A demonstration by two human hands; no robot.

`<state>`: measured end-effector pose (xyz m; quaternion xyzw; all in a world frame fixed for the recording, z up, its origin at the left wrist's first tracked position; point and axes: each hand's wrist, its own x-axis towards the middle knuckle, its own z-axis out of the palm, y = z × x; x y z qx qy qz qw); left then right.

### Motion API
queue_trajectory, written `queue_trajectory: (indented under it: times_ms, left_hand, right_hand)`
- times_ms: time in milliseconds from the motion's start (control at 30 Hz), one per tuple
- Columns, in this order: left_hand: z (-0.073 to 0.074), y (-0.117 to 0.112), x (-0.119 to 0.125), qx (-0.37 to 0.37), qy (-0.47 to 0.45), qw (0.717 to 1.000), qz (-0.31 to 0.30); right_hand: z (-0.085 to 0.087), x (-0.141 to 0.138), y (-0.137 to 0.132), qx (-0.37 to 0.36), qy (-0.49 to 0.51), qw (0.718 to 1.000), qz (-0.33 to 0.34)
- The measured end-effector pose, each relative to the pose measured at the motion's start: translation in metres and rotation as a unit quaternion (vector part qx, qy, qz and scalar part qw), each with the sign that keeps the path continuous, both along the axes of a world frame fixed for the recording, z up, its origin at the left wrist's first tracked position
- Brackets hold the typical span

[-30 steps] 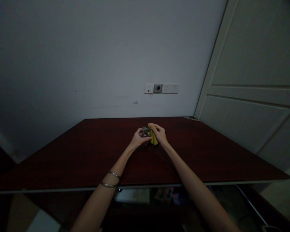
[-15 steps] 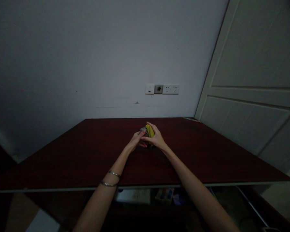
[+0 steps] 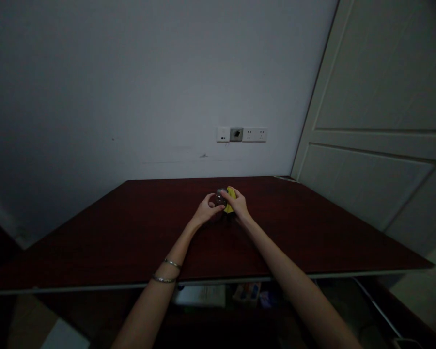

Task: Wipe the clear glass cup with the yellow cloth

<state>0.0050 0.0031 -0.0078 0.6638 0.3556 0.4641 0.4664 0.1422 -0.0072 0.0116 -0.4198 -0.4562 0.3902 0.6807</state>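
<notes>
A small clear jar or bottle [image 3: 219,198] with a greyish top is held just above or on the dark red table [image 3: 138,232]; I cannot tell if it touches the surface. My left hand [image 3: 204,211] curls its fingers and thumb around the jar's left side. In my right hand [image 3: 239,202] is a yellow cloth [image 3: 228,209], pressed against the right side of the jar. The right thumb reaches over to the jar's top. Part of the cloth is hidden behind the right fingers.
Beyond the table rises a pale wall with sockets [image 3: 254,134]. A white panelled door [image 3: 370,179] stands at the right. Under the table's front edge, a shelf holds a white flat item [image 3: 201,295] and small boxes [image 3: 247,293].
The yellow cloth and right hand have shifted slightly right. My left hand's grip has changed, and more of the clear jar shows between the hands. The view has moved slightly.
</notes>
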Motion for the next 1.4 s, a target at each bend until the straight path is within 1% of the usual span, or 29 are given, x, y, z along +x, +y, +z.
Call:
queue_trajectory:
  times_ms: [100,233,333,433,567,633,733,833,967,1033,1133,1267,1333,1400]
  left_hand:
    - [-0.002,0.001,0.002,0.028,-0.018,0.999,0.012]
    - [-0.001,0.000,0.005,0.043,-0.047,0.998,-0.007]
    - [0.000,-0.002,0.008,0.039,-0.048,0.998,0.001]
    - [0.002,-0.006,0.008,0.018,-0.046,0.999,0.012]
    - [0.005,-0.012,0.009,-0.034,-0.019,0.999,-0.008]
    - [0.005,-0.013,0.010,-0.044,-0.014,0.999,-0.014]
    - [0.003,-0.012,0.011,-0.050,-0.014,0.999,-0.007]
    - [0.002,-0.010,0.012,-0.062,-0.009,0.998,0.001]
    - [0.002,-0.009,0.012,-0.075,-0.011,0.997,0.020]
    - [0.001,-0.008,0.012,-0.067,-0.014,0.997,0.024]
    - [-0.001,-0.006,0.011,-0.039,-0.008,0.999,0.016]
    - [-0.006,-0.002,0.010,0.037,0.012,0.999,0.013]
    - [-0.009,0.000,0.010,0.060,0.018,0.998,0.021]
    - [-0.010,0.001,0.010,0.063,0.020,0.997,0.030]
  right_hand:
    - [-0.004,-0.003,0.001,-0.020,0.020,0.999,0.024]
    - [-0.005,-0.005,0.000,-0.036,0.005,0.998,0.058]
    - [-0.005,-0.005,0.001,-0.024,-0.031,0.998,0.040]
    - [-0.006,-0.003,0.003,0.005,-0.084,0.996,0.016]
    - [-0.011,-0.002,0.006,0.038,-0.139,0.990,-0.008]
    - [-0.012,-0.002,0.005,0.049,-0.149,0.987,-0.021]
    - [-0.013,-0.002,0.001,0.078,-0.180,0.980,-0.036]
    - [-0.011,-0.001,-0.005,0.128,-0.211,0.969,-0.021]
    - [-0.007,-0.002,-0.011,0.201,-0.216,0.955,0.013]
    - [-0.006,-0.002,-0.011,0.219,-0.214,0.952,0.017]
    - [-0.007,0.000,-0.007,0.206,-0.201,0.958,0.007]
    - [-0.010,0.006,0.003,0.141,-0.176,0.974,-0.005]
    - [-0.011,0.008,0.007,0.117,-0.167,0.979,0.004]
    - [-0.011,0.009,0.006,0.119,-0.163,0.979,0.018]
